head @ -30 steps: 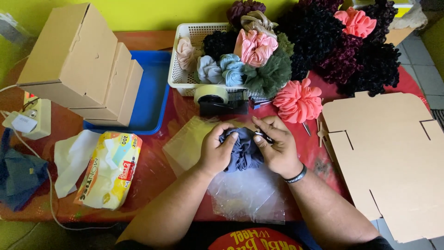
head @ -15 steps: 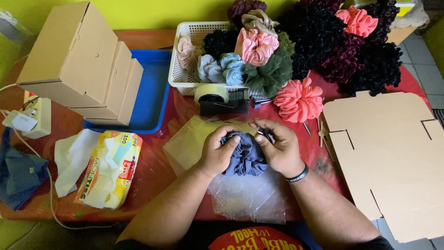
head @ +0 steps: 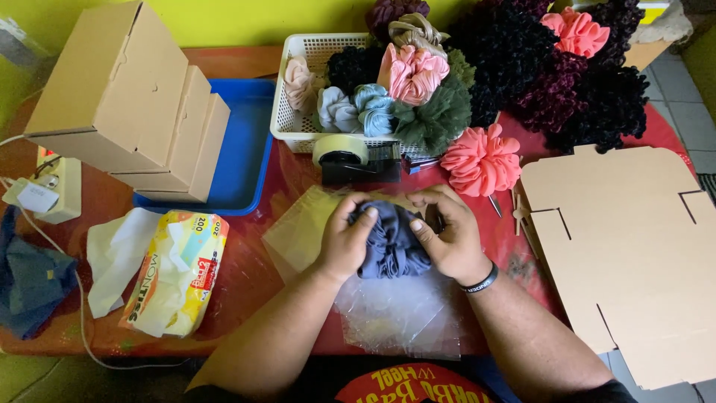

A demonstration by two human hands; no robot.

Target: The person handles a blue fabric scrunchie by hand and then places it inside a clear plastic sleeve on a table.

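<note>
Gripping a blue-grey scrunchie over a clear bag

Clutching from both sides, the left hand (head: 344,242) and the right hand (head: 447,240) close their fingers around a bunched blue-grey fabric scrunchie (head: 391,242) at the centre of the frame, thumbs pressed into its folds. A dark wristband (head: 481,282) circles the right wrist. Just below the hands, toward the bottom of the frame, a crinkled clear plastic bag (head: 399,313) lies flat on the red table (head: 257,272), and more clear plastic sheets (head: 302,227) spread out under and left of the left hand.

At lower left sit a soft pack of tissues (head: 175,272), a loose white tissue (head: 112,254) touching it, and dark blue cloth (head: 30,280) at the frame's edge. At lower right a flat, unfolded cardboard box blank (head: 626,254) covers the table's end.

Just above the hands stands a tape dispenser (head: 350,157), with a coral scrunchie (head: 481,160) to its right. Further up, a white plastic basket (head: 294,112) holds pastel and green scrunchies, and a heap of black and maroon scrunchies (head: 567,82) fills the upper right. At upper left, folded cardboard boxes (head: 127,104) rest on a blue tray (head: 246,157).
</note>
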